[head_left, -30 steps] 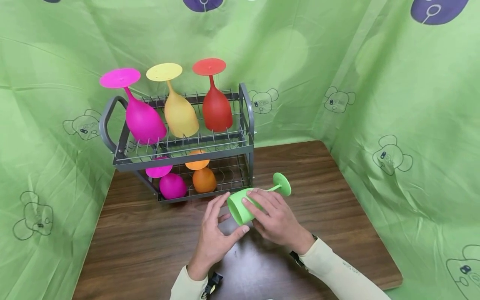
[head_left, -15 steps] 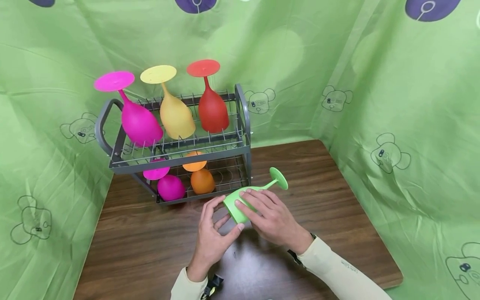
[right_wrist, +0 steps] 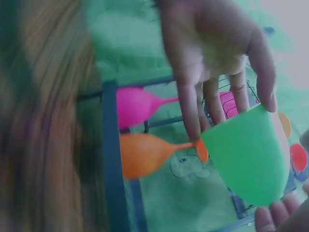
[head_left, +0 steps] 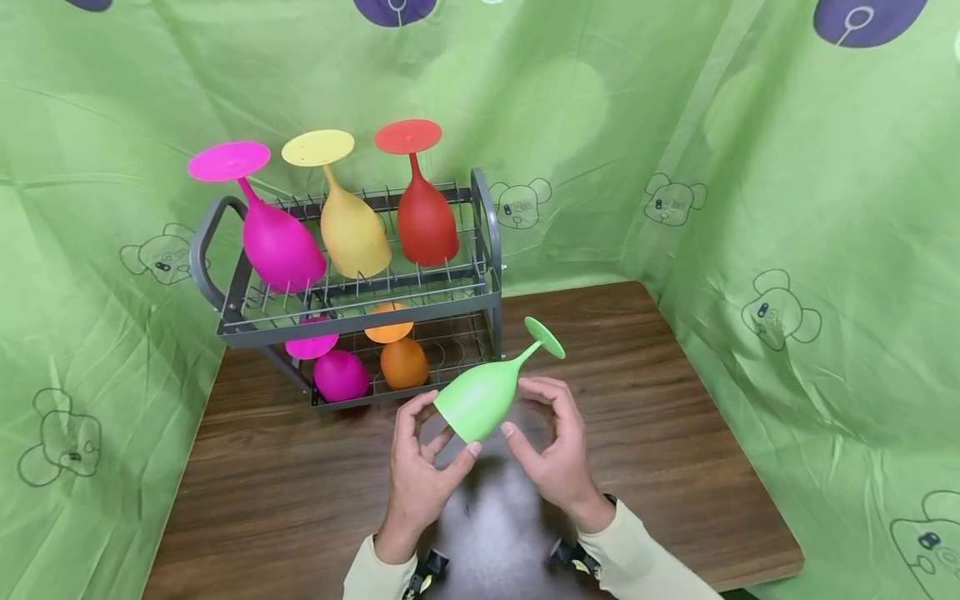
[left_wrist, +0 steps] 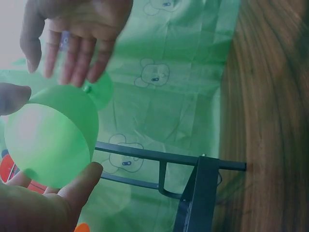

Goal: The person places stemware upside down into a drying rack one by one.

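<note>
A green plastic wine glass (head_left: 477,402) is held tilted above the table, its mouth toward the lower left and its foot toward the upper right. My left hand (head_left: 420,483) grips it near the rim, thumb on the near side and fingers on the far side. Just right of the bowl is my right hand (head_left: 561,450), with thumb and fingers spread and apart from the glass. In the left wrist view, the fingers of this right hand (left_wrist: 84,36) extend near the foot. The right wrist view shows the left hand (right_wrist: 212,48) at the glass's rim.
A grey two-tier dish rack (head_left: 360,315) stands at the back left. Its upper tier bears upside-down magenta (head_left: 281,250), yellow (head_left: 352,233) and red (head_left: 427,223) wine glasses. Below are a magenta glass (head_left: 341,375) and an orange glass (head_left: 405,364). Green curtains (head_left: 585,167) surround the wooden table (head_left: 660,467).
My right hand has let go of the green wine glass's bowl and drawn slightly right. The glass, in my left hand, has turned so its foot points higher and its mouth faces further down.
</note>
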Tool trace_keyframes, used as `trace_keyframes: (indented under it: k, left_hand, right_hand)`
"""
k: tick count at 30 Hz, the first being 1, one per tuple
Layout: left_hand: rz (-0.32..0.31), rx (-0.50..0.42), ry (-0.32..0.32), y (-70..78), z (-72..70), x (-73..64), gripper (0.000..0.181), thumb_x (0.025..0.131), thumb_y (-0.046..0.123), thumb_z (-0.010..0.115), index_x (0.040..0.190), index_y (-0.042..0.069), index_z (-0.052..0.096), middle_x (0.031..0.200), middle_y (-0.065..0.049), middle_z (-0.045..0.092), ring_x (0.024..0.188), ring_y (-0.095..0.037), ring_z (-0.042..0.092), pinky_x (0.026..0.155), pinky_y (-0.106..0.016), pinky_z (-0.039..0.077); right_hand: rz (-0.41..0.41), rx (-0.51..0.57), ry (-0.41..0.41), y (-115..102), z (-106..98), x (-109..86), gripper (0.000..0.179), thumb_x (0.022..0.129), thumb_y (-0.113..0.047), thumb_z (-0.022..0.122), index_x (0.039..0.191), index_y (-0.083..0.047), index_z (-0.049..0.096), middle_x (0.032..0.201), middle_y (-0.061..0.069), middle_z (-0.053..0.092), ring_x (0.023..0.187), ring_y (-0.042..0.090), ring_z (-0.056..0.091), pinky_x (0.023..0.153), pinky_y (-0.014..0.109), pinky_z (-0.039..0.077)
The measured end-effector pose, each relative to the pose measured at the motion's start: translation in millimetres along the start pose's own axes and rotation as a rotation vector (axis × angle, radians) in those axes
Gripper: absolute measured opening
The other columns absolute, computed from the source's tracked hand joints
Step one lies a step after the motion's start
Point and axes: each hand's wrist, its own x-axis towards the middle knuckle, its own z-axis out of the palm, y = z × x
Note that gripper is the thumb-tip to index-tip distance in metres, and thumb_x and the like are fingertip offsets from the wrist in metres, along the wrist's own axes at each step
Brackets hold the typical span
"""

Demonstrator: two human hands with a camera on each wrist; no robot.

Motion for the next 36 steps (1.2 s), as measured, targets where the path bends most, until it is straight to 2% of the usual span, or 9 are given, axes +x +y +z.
trace_keyframes:
  k: [3,5,7,12,16,21,26,30,36]
  left_hand:
    - [0.012,-0.018,-0.003,0.7,0.7,-0.6,0.086,0.077,-0.007,0.088,0.149,-0.004,0.04,0.148,-0.01,0.046,0.134,-0.034,0.052,0.101,-0.038,0.06]
    - [0.024,-0.032,-0.004,0.5,0.8,-1.0,0.086,0.077,-0.009,0.087,0.149,-0.006,0.039,0.148,-0.012,0.046,0.134,-0.033,0.053,0.101,-0.037,0.06]
    - [0.031,-0.048,-0.005,0.0,0.2,-1.2,0.086,0.077,-0.01,0.086,0.149,-0.005,0.038,0.149,-0.013,0.046,0.134,-0.031,0.053,0.102,-0.037,0.06]
    - [0.067,-0.086,-0.014,-2.2,-0.5,-1.5,0.086,0.078,-0.013,0.082,0.15,-0.001,0.037,0.148,-0.018,0.046,0.134,-0.029,0.054,0.101,-0.037,0.061]
    - [0.102,-0.117,-0.023,-3.5,0.8,-2.0,0.086,0.078,-0.016,0.08,0.15,-0.004,0.034,0.147,-0.021,0.045,0.133,-0.029,0.055,0.1,-0.037,0.062]
    - [0.123,-0.161,-0.032,-4.7,1.5,-2.9,0.084,0.079,-0.018,0.076,0.148,-0.009,0.03,0.147,-0.022,0.043,0.134,-0.029,0.054,0.097,-0.037,0.063]
    - [0.127,-0.219,-0.057,-7.4,0.8,-3.9,0.082,0.08,-0.019,0.072,0.148,-0.011,0.026,0.148,-0.024,0.041,0.134,-0.028,0.055,0.096,-0.037,0.063]
    - [0.126,-0.243,-0.062,-10.8,-0.5,-3.5,0.081,0.082,-0.019,0.071,0.147,-0.012,0.024,0.148,-0.025,0.04,0.134,-0.028,0.054,0.096,-0.036,0.063]
    - [0.113,-0.232,-0.058,-17.0,-0.1,-4.0,0.083,0.082,-0.018,0.072,0.149,-0.01,0.024,0.149,-0.023,0.041,0.133,-0.029,0.055,0.097,-0.037,0.063]
  right_hand:
    - [0.243,0.184,0.058,-4,7,-3.9,0.055,0.085,0.014,0.072,0.136,0.01,0.051,0.136,0.026,0.054,0.125,0.022,0.06,0.104,0.031,0.057]
    - [0.333,0.258,0.083,-5,10,-4.0,0.057,0.086,0.015,0.07,0.138,0.011,0.047,0.138,0.022,0.053,0.126,0.021,0.059,0.104,0.031,0.057]
    - [0.386,0.308,0.099,-6,14,-3.2,0.059,0.086,0.014,0.07,0.139,0.012,0.043,0.138,0.019,0.052,0.125,0.021,0.058,0.104,0.031,0.057]
    - [0.473,0.393,0.133,-7,19,0.8,0.061,0.088,0.01,0.069,0.142,0.01,0.041,0.139,0.012,0.054,0.125,0.022,0.057,0.104,0.029,0.056]
    - [0.517,0.512,0.159,-5,22,7.1,0.057,0.09,0.009,0.066,0.142,0.007,0.042,0.137,0.012,0.056,0.121,0.02,0.059,0.102,0.025,0.056]
    - [0.578,0.701,0.14,-2,22,14.0,0.046,0.097,0.0,0.061,0.14,-0.004,0.046,0.131,0.007,0.059,0.116,0.014,0.061,0.093,0.022,0.057]
    - [0.635,0.846,0.094,1,19,16.4,0.043,0.099,-0.001,0.06,0.14,-0.008,0.049,0.128,0.001,0.063,0.114,0.012,0.065,0.093,0.025,0.058]
    - [0.692,0.851,0.064,-1,19,16.3,0.044,0.098,0.0,0.063,0.14,-0.005,0.052,0.129,0.003,0.065,0.114,0.014,0.068,0.095,0.028,0.06]
    - [0.794,0.796,0.115,-4,22,14.3,0.038,0.096,0.002,0.067,0.133,-0.003,0.061,0.122,0.005,0.068,0.11,0.015,0.069,0.094,0.031,0.062]
